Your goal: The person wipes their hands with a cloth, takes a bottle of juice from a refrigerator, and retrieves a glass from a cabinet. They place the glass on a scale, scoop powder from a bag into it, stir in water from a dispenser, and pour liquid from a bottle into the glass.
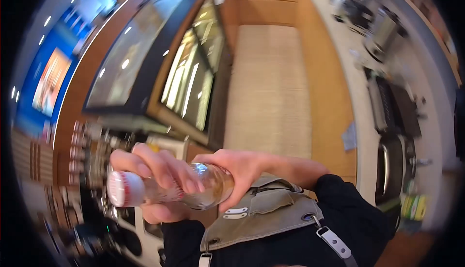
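Note:
A clear bottle (207, 189) with a white, red-printed cap (125, 189) is held in front of my chest, lying roughly sideways with the cap toward the left. My left hand (157, 167) wraps its fingers over the neck end just behind the cap, thumb underneath. Around the bottom end, my right hand (237, 167) is closed with the palm against the base. Red marks show on the bottle between the hands. What is inside is hard to make out. A grey-brown apron (261, 218) is directly behind the bottle.
To the left stands a glass display case (189, 73). Several bottles with pale caps (77, 146) line the counter beside it. Along the right counter (346, 68) are a metal container (382, 34), dark appliances (395, 170) and a blue cloth (348, 136). A light floor (266, 87) runs between.

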Motion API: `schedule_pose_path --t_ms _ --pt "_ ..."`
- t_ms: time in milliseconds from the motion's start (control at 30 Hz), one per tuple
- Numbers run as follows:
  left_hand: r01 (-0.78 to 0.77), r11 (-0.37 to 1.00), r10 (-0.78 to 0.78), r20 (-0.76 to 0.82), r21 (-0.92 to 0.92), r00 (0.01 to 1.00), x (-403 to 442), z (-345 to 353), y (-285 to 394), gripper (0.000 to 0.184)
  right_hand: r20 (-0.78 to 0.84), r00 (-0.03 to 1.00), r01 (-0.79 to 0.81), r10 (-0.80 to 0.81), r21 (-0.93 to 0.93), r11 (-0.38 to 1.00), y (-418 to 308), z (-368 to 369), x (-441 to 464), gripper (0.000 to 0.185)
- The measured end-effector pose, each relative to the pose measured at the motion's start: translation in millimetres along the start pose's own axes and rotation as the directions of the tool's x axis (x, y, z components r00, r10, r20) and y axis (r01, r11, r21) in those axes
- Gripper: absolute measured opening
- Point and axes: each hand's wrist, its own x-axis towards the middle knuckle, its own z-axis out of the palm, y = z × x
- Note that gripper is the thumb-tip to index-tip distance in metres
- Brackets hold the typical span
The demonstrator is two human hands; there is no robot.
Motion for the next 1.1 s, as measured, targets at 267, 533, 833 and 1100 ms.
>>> schedule_pose_path --t_ms 267,533,833,1100 --pt "0.449 0.387 0.388 0.584 -0.806 0.713 169.3 22.0 -200.1 0.012 0.081 0.993 -0.112 0.086 0.421 0.9 54.0 -151.3 -102.2 0.071" --pt "0.377 0.581 0.081 0.512 -0.721 0.855 267.7 -22.3 -412.1 0.038 -0.727 0.678 -0.166 0.102 -0.016 0.986 44.3 -310.1 -169.0 0.077" --pt "0.579 0.813 -0.563 -0.164 0.066 0.81 403.2 18.6 -698.1 0.032 -0.77 -0.399 -0.646 -0.499 -0.15 0.748 105.5 -540.7 -199.6 0.071" --pt "0.942 0.293 -0.105 0.974 -0.162 0.2 532.1 28.9 -817.4 0.032 -0.953 0.297 -0.071 0.055 0.035 0.997 44.2 -665.0 -324.6 0.071"
